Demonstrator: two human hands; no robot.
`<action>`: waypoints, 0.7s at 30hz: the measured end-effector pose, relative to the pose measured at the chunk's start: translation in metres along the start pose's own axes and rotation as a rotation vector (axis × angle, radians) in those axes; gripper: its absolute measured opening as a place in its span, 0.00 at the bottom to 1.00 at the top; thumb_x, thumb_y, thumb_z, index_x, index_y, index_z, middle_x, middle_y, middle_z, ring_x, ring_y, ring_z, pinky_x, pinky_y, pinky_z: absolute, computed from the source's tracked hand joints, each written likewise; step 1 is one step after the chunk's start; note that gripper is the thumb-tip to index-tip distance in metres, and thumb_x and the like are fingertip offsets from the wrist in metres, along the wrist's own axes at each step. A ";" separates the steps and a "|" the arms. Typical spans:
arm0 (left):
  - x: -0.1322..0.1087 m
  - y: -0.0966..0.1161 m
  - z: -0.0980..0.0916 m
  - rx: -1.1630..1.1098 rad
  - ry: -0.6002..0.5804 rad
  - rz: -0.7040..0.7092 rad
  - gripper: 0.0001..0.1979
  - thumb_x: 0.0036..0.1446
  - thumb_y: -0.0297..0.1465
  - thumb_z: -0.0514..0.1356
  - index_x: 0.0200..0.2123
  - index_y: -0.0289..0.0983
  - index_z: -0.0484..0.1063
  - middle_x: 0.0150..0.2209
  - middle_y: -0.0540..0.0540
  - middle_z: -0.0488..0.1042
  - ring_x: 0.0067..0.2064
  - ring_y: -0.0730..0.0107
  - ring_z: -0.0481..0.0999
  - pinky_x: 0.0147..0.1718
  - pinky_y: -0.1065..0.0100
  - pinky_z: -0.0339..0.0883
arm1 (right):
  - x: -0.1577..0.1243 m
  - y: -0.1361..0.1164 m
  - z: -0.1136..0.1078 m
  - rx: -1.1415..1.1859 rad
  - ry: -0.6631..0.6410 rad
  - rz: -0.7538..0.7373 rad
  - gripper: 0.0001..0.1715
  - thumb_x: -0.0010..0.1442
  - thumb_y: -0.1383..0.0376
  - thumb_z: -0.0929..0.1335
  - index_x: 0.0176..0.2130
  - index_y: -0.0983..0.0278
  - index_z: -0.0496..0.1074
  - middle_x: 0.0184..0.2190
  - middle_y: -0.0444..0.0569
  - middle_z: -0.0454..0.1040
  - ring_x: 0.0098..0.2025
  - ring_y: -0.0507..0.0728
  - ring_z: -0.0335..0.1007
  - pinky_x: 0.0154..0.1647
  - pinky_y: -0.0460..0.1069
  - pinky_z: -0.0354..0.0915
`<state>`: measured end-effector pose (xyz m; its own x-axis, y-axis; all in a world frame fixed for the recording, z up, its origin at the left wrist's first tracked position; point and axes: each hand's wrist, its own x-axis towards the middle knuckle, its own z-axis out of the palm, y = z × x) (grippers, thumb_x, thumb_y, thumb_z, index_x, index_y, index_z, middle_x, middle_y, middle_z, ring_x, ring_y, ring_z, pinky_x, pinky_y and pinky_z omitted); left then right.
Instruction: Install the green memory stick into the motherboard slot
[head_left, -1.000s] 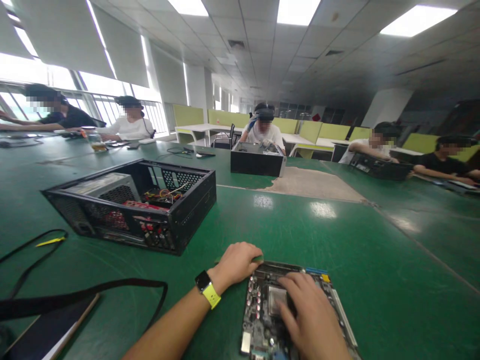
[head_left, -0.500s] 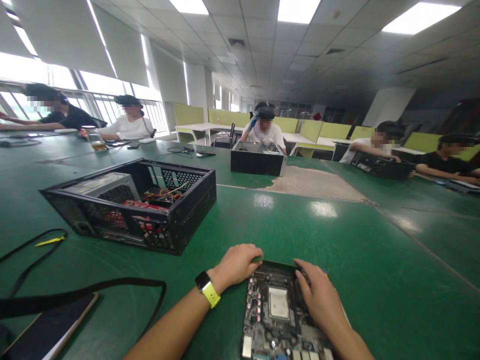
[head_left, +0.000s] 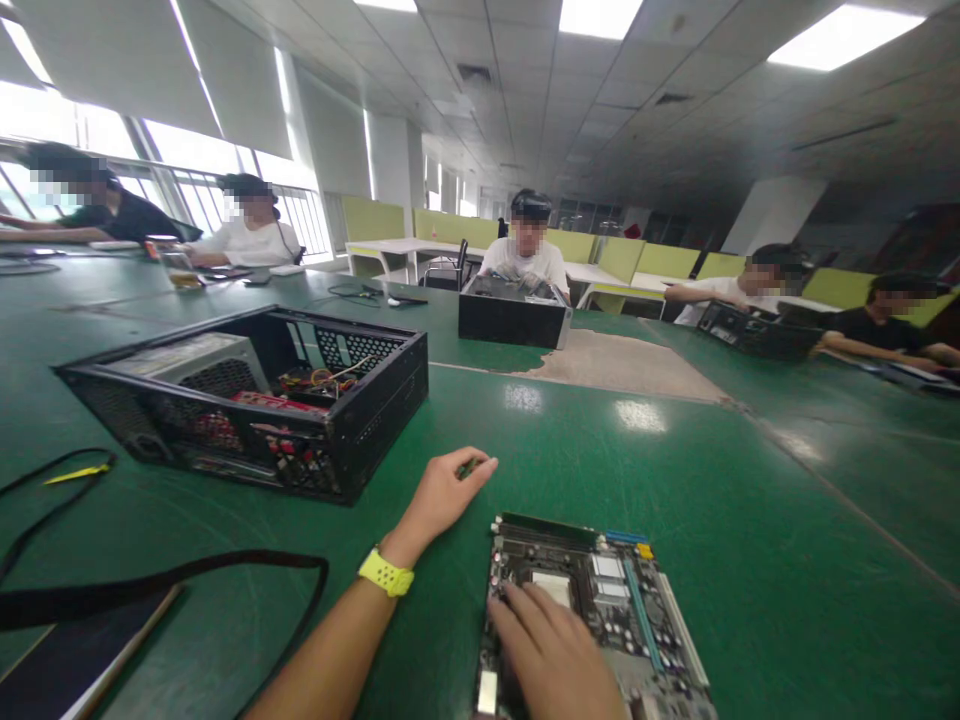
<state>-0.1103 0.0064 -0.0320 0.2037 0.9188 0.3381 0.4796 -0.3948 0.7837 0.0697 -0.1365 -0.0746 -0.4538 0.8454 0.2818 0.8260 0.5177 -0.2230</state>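
Observation:
A motherboard (head_left: 615,630) lies flat on the green table in front of me, with a pale square processor (head_left: 551,585) near its middle and a dark memory stick (head_left: 547,530) along its far edge. My right hand (head_left: 559,650) lies over the board's left part with its fingers stretched out, partly covering the processor. My left hand (head_left: 450,490), with a yellow watch strap (head_left: 386,573) at the wrist, is beyond the board's far left corner, apart from it. Its fingers are curled toward the thumb; a small dark greenish bit shows between them, too little to name.
An open black computer case (head_left: 300,420) with a power supply (head_left: 195,365) stands at the left. A phone (head_left: 82,660), a black strap (head_left: 225,565) and a cable (head_left: 52,530) lie near left. Across the table a person (head_left: 525,250) works at another case (head_left: 514,318); others sit at both sides.
My left hand has moved away from the board's far left corner, up and left. My right hand has gone from the far right edge toward me and left, over the board.

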 end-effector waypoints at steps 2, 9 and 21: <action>0.001 -0.004 -0.001 -0.022 0.057 -0.031 0.20 0.59 0.45 0.53 0.30 0.34 0.74 0.25 0.50 0.72 0.29 0.70 0.68 0.30 0.71 0.59 | -0.002 -0.016 0.024 -0.037 -0.013 0.025 0.31 0.52 0.44 0.69 0.52 0.52 0.71 0.56 0.51 0.70 0.56 0.69 0.66 0.50 0.60 0.68; -0.003 -0.007 -0.003 -0.051 0.043 -0.058 0.20 0.58 0.45 0.54 0.27 0.34 0.72 0.21 0.52 0.67 0.26 0.71 0.66 0.27 0.70 0.55 | 0.001 -0.009 0.018 -0.022 -0.202 0.090 0.21 0.56 0.45 0.66 0.43 0.53 0.75 0.63 0.49 0.59 0.63 0.68 0.54 0.59 0.62 0.59; -0.007 -0.003 0.004 -0.060 0.064 -0.058 0.22 0.59 0.45 0.53 0.22 0.35 0.66 0.19 0.54 0.62 0.25 0.73 0.63 0.27 0.70 0.52 | -0.015 0.239 -0.062 -0.241 -0.090 0.489 0.30 0.63 0.52 0.55 0.56 0.61 0.68 0.61 0.53 0.63 0.64 0.66 0.55 0.61 0.63 0.55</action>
<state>-0.1097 0.0012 -0.0389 0.1216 0.9388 0.3224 0.4369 -0.3422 0.8319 0.2947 -0.0331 -0.0746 -0.0162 0.9931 0.1159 0.9961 0.0262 -0.0845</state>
